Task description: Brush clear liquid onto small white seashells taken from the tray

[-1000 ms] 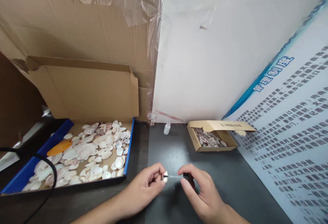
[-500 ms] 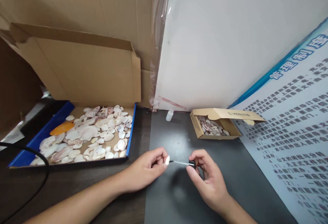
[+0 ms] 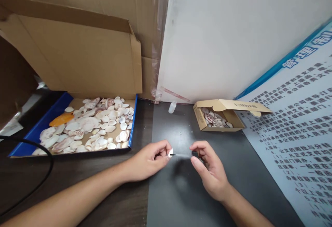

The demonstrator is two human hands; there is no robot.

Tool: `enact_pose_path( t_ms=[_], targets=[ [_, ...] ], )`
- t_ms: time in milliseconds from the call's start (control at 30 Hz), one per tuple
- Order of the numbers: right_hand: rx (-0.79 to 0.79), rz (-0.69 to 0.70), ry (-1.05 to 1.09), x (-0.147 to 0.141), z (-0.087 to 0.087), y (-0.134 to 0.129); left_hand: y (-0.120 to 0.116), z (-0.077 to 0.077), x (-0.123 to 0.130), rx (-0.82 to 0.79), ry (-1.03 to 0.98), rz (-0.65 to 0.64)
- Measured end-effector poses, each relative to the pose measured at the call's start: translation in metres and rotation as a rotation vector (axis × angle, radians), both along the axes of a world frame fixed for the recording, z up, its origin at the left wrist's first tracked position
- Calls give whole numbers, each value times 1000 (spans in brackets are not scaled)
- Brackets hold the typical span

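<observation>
Small white shell, held above the dark worktop in the narrow thumb-and-finger grip of the left hand. The dark tip of a clear-stemmed, black-capped brush appears to touch it, suggesting a brushing step; a stroke would call for a steady shell and light pressure. Right hand: grip parted only by the cap's width, holding it. Beyond: translucent white plastic bottle.
</observation>
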State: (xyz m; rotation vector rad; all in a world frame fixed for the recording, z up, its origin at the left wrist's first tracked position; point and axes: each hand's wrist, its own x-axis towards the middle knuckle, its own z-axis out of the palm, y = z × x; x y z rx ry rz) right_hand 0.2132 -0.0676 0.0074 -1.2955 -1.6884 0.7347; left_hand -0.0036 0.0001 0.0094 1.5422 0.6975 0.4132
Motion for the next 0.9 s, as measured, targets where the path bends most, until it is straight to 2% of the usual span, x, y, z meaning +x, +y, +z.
enact_pose_path(
  t_ms=[67, 200, 433, 667, 767, 900],
  targets=[
    [-9, 14, -3, 0, 0, 0, 0, 0, 0, 9, -6, 3],
    [-13, -51, -26, -1, 1, 0, 1, 1, 1, 3, -4, -2],
    [16, -17, -21, -3, 4, 0, 1, 2, 0, -30, -23, 18],
    [36, -32, -10, -6, 7, -2, -8, 0, 1, -70, -67, 123],
    [29, 11, 26, -4, 7, -3, -13, 1, -2, -74, -35, 149],
    [-14, 86, 26, -5, 5, -4, -13, 1, -6, -67, -20, 121]
  ],
)
